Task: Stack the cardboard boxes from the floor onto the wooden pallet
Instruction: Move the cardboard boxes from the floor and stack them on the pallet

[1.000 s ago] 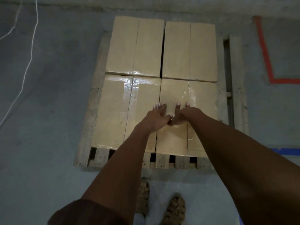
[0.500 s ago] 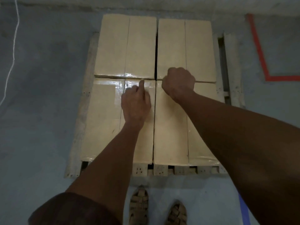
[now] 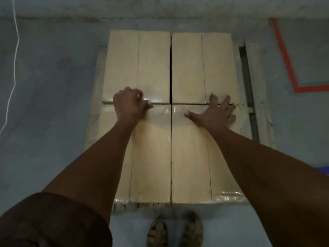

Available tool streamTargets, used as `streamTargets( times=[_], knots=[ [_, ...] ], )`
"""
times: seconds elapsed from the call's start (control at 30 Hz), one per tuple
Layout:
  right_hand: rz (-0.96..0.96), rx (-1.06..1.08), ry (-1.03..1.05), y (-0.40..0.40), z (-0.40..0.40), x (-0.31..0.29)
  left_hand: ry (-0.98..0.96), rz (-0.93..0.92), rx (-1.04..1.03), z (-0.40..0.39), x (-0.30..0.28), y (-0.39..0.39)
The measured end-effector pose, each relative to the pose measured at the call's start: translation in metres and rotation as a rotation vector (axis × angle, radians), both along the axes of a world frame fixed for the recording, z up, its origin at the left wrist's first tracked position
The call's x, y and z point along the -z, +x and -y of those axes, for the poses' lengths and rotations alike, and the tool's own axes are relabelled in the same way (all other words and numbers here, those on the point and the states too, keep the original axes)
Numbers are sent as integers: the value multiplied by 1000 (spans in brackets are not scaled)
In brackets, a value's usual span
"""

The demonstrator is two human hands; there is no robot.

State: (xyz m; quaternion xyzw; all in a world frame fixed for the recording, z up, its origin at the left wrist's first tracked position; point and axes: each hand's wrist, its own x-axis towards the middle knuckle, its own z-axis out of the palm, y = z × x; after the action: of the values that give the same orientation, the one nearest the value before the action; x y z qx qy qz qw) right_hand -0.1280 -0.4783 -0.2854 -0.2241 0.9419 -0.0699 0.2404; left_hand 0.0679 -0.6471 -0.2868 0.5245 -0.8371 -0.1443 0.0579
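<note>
Currently four tan, tape-sealed cardboard boxes lie flat in a two-by-two block on the pale wooden pallet (image 3: pixel 255 90), long axes running away from the person. Near-left box (image 3: pixel 142 157) and near-right box (image 3: pixel 195 157) touch along a centre seam; far-left box (image 3: pixel 137 65) and far-right box (image 3: pixel 203 65) sit just beyond, a dark slit between them. Left hand (image 3: pixel 129 104) is at the far edge of the near-left box, fingers (image 3: pixel 149 104) curled over into the cross seam, apparently hooking that edge. Right hand (image 3: pixel 213 113) lies spread and flat on the near-right box's far end, fingertips reaching the seam, gripping nothing. Judgement: squaring the near row. Both hands are equally near the seam; any pull runs along the boxes' length, toward the sandalled feet (image 3: pixel 175 232). No boxes visible on the grey concrete floor (image 3: pixel 44 86). Red floor tape (image 3: pixel 288 68) far right.
</note>
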Motion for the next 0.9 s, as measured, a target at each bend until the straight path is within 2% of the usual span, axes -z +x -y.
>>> streamTargets(
  times=[0.1,0.23,0.37,0.43,0.7,0.9],
  knots=[
    [-5,12,37,-4,2,-2,56,-29,-135,17,-2,1],
    [10,32,105,-5,16,-14,224,-12,-478,12,-3,-2],
    [67,113,119,-6,37,-23,369,-41,-592,18,-11,-10],
    [94,129,116,-8,43,-22,397,-73,-607,20,-9,-7],
    [145,102,112,-13,45,-18,291,-222,-494,6,6,5],
    [139,84,123,-14,43,-18,288,-183,-437,6,6,13]
  ],
)
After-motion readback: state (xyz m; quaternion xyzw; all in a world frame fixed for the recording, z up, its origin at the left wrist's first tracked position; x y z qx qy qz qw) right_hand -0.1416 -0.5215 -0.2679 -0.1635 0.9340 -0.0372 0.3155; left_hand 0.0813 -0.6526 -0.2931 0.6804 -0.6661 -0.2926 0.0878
